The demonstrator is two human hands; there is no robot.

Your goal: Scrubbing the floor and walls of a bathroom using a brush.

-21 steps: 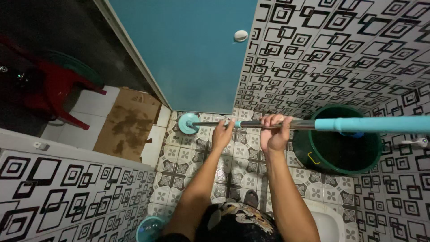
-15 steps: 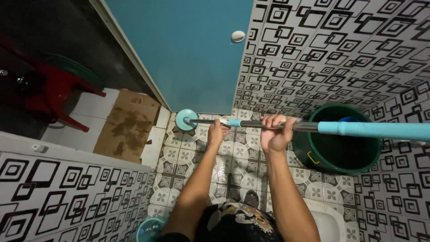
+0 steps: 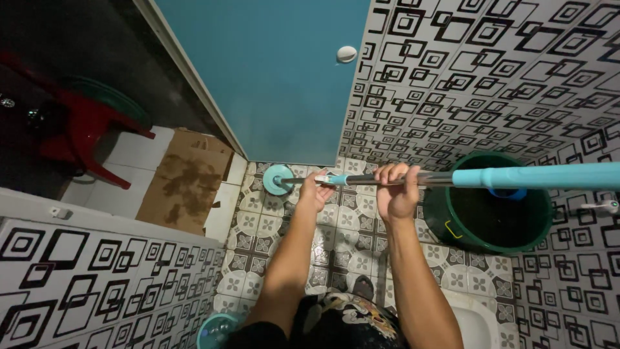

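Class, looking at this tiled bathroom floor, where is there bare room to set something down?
Bare patterned floor tiles lie between the black-and-white tiled wall and the left forearm. It is crowded right, around the dark green round bucket and white squat toilet.

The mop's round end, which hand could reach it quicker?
Probably the left hand: it grips the mop pole right beside the round teal head, while the right hand holds farther along.

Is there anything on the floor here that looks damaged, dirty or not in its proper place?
Yes. A flattened piece of cardboard lies on the white floor just outside the blue door. It has dark stains and ragged edges. Inside, the patterned floor tiles show no spill or break that I can see.
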